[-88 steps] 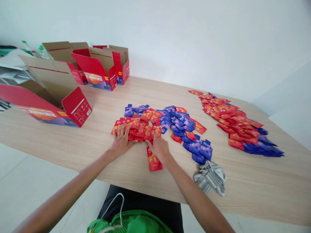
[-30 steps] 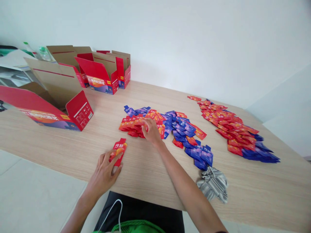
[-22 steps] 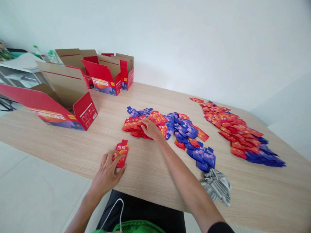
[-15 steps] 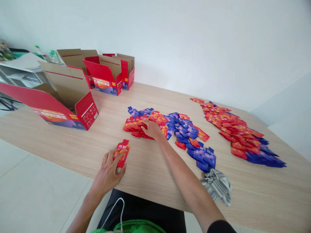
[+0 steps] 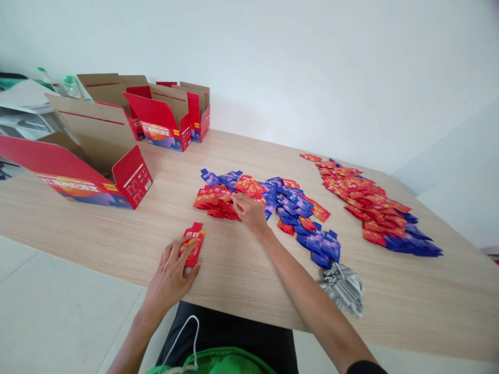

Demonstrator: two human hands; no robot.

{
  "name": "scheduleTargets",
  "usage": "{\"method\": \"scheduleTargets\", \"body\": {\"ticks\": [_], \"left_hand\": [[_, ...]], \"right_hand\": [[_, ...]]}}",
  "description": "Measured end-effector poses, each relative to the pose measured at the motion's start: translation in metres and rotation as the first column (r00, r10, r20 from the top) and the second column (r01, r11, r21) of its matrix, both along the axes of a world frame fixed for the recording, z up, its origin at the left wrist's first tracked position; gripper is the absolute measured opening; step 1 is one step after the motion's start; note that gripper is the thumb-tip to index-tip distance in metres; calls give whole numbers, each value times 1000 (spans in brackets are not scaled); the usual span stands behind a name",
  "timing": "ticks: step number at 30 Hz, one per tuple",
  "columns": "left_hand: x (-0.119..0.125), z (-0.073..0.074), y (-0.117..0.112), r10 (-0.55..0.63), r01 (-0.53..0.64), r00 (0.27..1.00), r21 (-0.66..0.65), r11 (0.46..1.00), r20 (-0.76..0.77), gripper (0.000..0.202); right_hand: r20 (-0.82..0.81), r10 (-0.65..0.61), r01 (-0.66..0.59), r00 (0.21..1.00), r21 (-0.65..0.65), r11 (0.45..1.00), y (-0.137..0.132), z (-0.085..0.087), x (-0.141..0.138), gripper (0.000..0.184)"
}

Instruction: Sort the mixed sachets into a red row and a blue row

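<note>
Under my left hand (image 5: 172,271), loosely curved, lies one pouch (image 5: 198,239), its long axis running ahead and slightly right; my right hand (image 5: 250,212), farther off, is narrowed at the red heap (image 5: 213,198), grip hidden from me.

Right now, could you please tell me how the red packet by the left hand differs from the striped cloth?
The red packet lies flat; the striped cloth is crumpled. The left hand touches the packet; neither hand touches the cloth. Both lie on the table.
</note>
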State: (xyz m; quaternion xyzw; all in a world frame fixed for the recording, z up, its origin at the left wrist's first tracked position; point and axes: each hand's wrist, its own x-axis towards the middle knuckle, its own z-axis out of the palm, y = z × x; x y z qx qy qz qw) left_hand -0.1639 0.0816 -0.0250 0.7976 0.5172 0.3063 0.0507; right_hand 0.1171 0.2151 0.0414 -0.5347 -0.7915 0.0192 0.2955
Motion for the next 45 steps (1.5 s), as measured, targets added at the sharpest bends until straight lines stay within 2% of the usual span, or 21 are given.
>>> {"method": "scheduleTargets", "body": {"ticks": [3, 7, 11, 16, 21, 27, 36, 42, 45], "left_hand": [[-1, 1, 0, -12, 12, 1000, 1, 1000, -6, 44], [-5, 0, 1, -41, 42, 998, 9, 999, -37, 46], [-9, -1, 2, -89, 89, 994, 11, 996, -61, 50], [-16, -2, 5, -128, 129, 986, 3, 992, -104, 49], [-21, -7, 7, -132, 132, 985, -1, 991, -111, 54], [-21, -10, 7, -135, 133, 986, -26, 991, -99, 56], [-21, -7, 6, -119, 117, 990, -28, 993, -72, 53], [-20, -7, 6, -133, 133, 989, -4, 991, -66, 52], [-22, -8, 6, -161, 162, 983, 0, 987, -92, 48]], "right_hand": [[-22, 113, -110, 993, 99, 989, -48, -7, 5, 32], [75, 202, -212, 976, 169, 962, -108, -23, 1, 29], [164, 279, -303, 946, 147, 942, -135, -41, -16, 24], [104, 290, -294, 951, 25, 955, -138, -58, -32, 8], [-18, 283, -284, 959, -91, 955, -135, -59, -35, 11], [-91, 343, -351, 935, -106, 930, -131, -54, -42, 15], [-135, 307, -322, 942, -111, 940, -130, -56, -65, 21], [-130, 276, -293, 952, -134, 947, -133, -61, -70, 24], [-134, 287, -305, 948, -140, 942, -135, -59, -69, 28]]}}
